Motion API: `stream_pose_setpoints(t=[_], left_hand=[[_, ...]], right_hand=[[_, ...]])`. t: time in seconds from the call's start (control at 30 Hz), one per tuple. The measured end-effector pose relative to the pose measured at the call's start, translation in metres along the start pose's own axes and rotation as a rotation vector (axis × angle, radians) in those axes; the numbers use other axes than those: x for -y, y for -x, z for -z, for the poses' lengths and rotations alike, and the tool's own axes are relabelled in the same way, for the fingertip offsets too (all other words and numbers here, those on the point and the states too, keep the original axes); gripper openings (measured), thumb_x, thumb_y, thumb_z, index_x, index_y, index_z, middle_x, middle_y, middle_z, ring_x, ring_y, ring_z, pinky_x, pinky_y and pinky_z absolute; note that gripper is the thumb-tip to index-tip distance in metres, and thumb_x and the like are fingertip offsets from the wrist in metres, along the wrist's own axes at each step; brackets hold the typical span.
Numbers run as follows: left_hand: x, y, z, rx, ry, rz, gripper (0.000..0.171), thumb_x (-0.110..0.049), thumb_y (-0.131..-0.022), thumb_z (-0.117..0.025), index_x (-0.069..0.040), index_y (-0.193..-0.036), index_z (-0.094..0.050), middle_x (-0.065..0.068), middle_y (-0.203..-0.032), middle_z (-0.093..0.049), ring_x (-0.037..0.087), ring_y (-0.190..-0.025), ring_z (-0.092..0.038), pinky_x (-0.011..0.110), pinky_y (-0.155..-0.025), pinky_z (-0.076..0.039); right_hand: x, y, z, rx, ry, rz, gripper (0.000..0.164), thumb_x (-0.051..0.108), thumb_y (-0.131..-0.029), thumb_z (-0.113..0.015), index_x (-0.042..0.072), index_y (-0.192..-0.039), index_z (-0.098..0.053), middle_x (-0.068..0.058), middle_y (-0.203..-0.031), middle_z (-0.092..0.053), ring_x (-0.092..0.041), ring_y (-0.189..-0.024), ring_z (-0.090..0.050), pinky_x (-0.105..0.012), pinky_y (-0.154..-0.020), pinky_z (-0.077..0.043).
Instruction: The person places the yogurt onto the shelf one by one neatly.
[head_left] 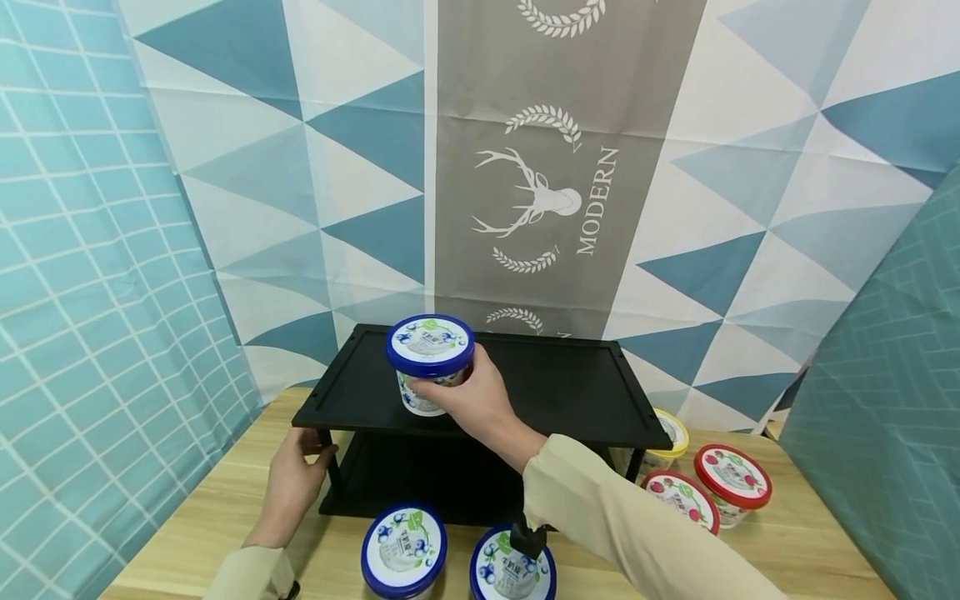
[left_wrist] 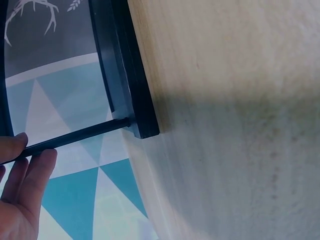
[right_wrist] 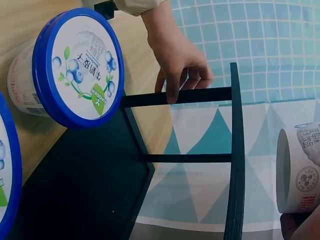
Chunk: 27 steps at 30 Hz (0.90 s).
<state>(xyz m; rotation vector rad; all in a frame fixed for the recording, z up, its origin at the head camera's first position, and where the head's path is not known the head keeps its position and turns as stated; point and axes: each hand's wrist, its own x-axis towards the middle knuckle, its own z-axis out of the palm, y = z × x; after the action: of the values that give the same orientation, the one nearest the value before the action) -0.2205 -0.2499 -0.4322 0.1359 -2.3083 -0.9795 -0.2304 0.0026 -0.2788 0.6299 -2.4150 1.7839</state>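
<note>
My right hand grips a tub with a blue-rimmed lid and blueberry pictures, held upright over the left part of a black two-tier rack. In the right wrist view a gap shows between the tub's base and the upper shelf's edge. At the rack's left side my left hand holds the front post; the left wrist view shows thumb and fingers pinching that thin black post. Two more blue-lidded tubs, one left and one right, stand before the rack.
Right of the rack stand two red-lidded tubs, one outer and one inner, and a yellow-lidded tub behind its corner. Everything rests on a wooden table. Patterned cloth hangs close behind, with tiled-print cloth at left.
</note>
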Motion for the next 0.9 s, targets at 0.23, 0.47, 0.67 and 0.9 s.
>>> stream_pose_setpoints(t=[0.23, 0.47, 0.67, 0.9], left_hand=[[-0.001, 0.001, -0.001, 0.003, 0.004, 0.011, 0.036, 0.0, -0.078, -0.062, -0.008, -0.109, -0.047, 0.016, -0.096, -0.059, 0.031, -0.087, -0.059, 0.044, -0.074, -0.048], [0.001, 0.001, -0.001, -0.007, 0.018, -0.015, 0.035, 0.001, -0.077, -0.063, -0.008, -0.106, -0.048, 0.014, -0.094, -0.059, 0.031, -0.085, -0.06, 0.042, -0.073, -0.049], [0.002, 0.001, 0.0, -0.01, 0.012, -0.02, 0.034, 0.001, -0.077, -0.063, -0.009, -0.106, -0.048, 0.015, -0.094, -0.059, 0.032, -0.085, -0.06, 0.043, -0.071, -0.049], [0.004, 0.001, 0.0, -0.008, 0.01, -0.014, 0.034, 0.0, -0.077, -0.063, -0.009, -0.107, -0.048, 0.015, -0.095, -0.059, 0.031, -0.086, -0.059, 0.043, -0.072, -0.049]], right_hand=[[-0.001, -0.005, -0.007, 0.006, -0.003, -0.001, 0.077, 0.039, -0.069, -0.072, 0.017, -0.13, -0.031, -0.001, -0.125, -0.047, -0.019, -0.114, -0.048, -0.04, -0.095, -0.04], [-0.007, -0.01, -0.015, -0.013, 0.004, -0.006, 0.078, 0.041, -0.067, -0.073, 0.019, -0.13, -0.032, 0.0, -0.124, -0.047, -0.017, -0.113, -0.048, -0.039, -0.094, -0.041], [-0.009, -0.014, -0.022, -0.009, -0.011, -0.006, 0.078, 0.04, -0.068, -0.073, 0.02, -0.13, -0.032, 0.001, -0.124, -0.047, -0.017, -0.114, -0.048, -0.039, -0.095, -0.041], [-0.01, -0.016, -0.029, -0.001, -0.019, -0.008, 0.079, 0.04, -0.068, -0.073, 0.02, -0.131, -0.031, 0.001, -0.125, -0.046, -0.017, -0.115, -0.047, -0.039, -0.096, -0.04]])
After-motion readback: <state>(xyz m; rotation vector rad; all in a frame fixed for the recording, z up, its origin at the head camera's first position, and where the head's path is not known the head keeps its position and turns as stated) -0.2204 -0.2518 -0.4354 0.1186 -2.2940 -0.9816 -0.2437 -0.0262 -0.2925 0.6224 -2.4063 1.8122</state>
